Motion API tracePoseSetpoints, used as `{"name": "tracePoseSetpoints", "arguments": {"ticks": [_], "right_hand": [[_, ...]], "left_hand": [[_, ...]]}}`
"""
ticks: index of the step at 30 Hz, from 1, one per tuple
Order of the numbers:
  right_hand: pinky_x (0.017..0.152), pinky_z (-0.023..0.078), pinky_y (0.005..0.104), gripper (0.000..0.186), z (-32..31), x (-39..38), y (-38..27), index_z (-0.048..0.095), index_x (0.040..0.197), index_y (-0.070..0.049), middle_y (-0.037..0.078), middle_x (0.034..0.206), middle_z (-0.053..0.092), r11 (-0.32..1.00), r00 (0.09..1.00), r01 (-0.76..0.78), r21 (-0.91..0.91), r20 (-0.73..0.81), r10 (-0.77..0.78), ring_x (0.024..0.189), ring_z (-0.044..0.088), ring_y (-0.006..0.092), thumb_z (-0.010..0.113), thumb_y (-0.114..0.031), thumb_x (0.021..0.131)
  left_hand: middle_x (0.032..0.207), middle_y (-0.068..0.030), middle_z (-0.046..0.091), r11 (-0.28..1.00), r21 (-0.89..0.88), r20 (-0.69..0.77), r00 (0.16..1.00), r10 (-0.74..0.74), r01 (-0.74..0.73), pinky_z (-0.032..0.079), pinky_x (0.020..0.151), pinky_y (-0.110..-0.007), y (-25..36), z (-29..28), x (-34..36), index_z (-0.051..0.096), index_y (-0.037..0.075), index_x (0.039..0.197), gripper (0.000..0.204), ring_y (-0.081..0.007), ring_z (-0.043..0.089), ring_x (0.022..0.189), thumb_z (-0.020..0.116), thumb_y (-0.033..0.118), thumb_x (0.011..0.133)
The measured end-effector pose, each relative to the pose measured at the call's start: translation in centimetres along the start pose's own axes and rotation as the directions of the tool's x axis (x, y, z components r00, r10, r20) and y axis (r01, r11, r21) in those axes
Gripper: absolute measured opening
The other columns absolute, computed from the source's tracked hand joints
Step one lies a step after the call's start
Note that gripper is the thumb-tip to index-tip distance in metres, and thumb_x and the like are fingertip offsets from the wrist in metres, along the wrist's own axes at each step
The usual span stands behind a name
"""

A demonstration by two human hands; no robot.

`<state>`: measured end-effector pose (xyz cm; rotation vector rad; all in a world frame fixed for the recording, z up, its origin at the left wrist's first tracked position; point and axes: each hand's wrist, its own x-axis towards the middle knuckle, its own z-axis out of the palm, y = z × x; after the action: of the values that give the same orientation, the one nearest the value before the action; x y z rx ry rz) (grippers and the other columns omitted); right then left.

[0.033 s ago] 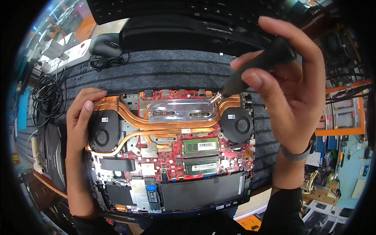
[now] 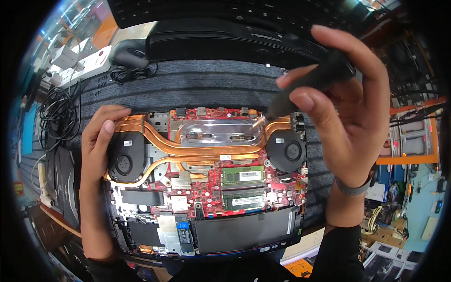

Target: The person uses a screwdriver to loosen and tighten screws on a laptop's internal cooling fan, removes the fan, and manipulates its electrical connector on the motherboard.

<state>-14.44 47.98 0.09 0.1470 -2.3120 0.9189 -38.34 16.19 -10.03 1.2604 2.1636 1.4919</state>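
- An opened laptop point(image 2: 206, 199) was placed at the centre of the frame, on a grey ribbed mat point(image 2: 188, 84), and its inside parts were exposed.
- The screwdriver point(image 2: 324, 77) was grasped between the thumb and fingers of the right hand point(image 2: 350, 117), in the upper right of the frame; it was held tilted, with its tip toward the lower left.
- The tip was seen at the right end of the shiny plate point(image 2: 218, 129); whether anything was touched by it cannot be told.
- The left hand point(image 2: 99, 134) was laid on the upper left corner of the laptop, just beside a black fan point(image 2: 124, 162); whether the edge was pinched or only touched cannot be told.
- Copper pipes point(image 2: 197, 151) were stretched across the laptop below the plate.
- Two memory sticks point(image 2: 243, 176) were set below the pipes, and a wide black battery point(image 2: 244, 231) was seated at the lower centre.
- A mouse point(image 2: 129, 54) and a power strip point(image 2: 94, 63) were seen in the upper left, and a keyboard point(image 2: 235, 11) at the top.
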Motion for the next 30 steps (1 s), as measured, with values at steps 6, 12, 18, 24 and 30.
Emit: {"name": "tracePoseSetpoints", "arguments": {"ticks": [6,12,18,24,30], "right_hand": [[0.086,0.066,0.0362,0.050,0.3,-1.2,0.7,0.049,0.139,0.006,0.021,0.139,0.059,0.997,0.993,0.021,-0.078,0.121,-0.012,0.103,0.077,0.0281,0.074,0.000,0.096],[0.086,0.067,0.0366,0.048,0.2,-1.1,0.0,0.050,0.136,0.006,0.020,0.136,0.060,0.998,0.995,-0.039,-0.057,0.095,0.044,0.104,0.077,0.0277,0.074,-0.001,0.096],[0.085,0.067,0.0362,0.047,0.2,-1.1,0.4,0.050,0.135,0.006,0.019,0.135,0.061,0.996,0.992,-0.019,-0.085,0.126,0.029,0.103,0.077,0.0272,0.075,-0.001,0.096],[0.085,0.067,0.0363,0.047,0.1,-1.0,0.3,0.051,0.135,0.006,0.018,0.133,0.061,0.997,0.989,-0.059,-0.058,0.135,0.067,0.102,0.077,0.0269,0.075,-0.002,0.096],[0.086,0.067,0.0369,0.047,0.3,-1.1,0.5,0.051,0.134,0.006,0.017,0.131,0.061,0.996,0.987,-0.063,-0.060,0.145,0.071,0.103,0.077,0.0269,0.075,0.000,0.095]], "left_hand": [[0.120,-0.0148,0.067,0.999,-0.035,0.016,0.999,-0.035,0.036,0.042,0.104,-0.035,0.2,0.3,0.0,0.075,-0.006,0.120,0.046,-0.0231,0.061,0.115,0.055,0.034,0.108],[0.120,-0.0143,0.066,0.999,-0.015,0.018,0.999,-0.050,0.050,0.042,0.104,-0.035,0.5,0.2,0.0,0.076,-0.005,0.120,0.047,-0.0229,0.061,0.115,0.055,0.036,0.108],[0.120,-0.0145,0.067,0.999,0.007,0.019,0.999,-0.037,0.037,0.043,0.104,-0.035,0.4,0.2,0.0,0.076,-0.005,0.120,0.048,-0.0231,0.061,0.116,0.055,0.037,0.108],[0.120,-0.0146,0.067,0.999,-0.004,0.022,0.999,-0.049,0.049,0.043,0.104,-0.035,0.6,0.2,0.1,0.076,-0.004,0.120,0.047,-0.0235,0.061,0.116,0.055,0.037,0.108],[0.120,-0.0145,0.067,0.999,-0.005,0.019,0.999,-0.042,0.042,0.043,0.104,-0.035,0.5,0.3,0.0,0.076,-0.004,0.120,0.047,-0.0233,0.061,0.116,0.055,0.036,0.108]]}}
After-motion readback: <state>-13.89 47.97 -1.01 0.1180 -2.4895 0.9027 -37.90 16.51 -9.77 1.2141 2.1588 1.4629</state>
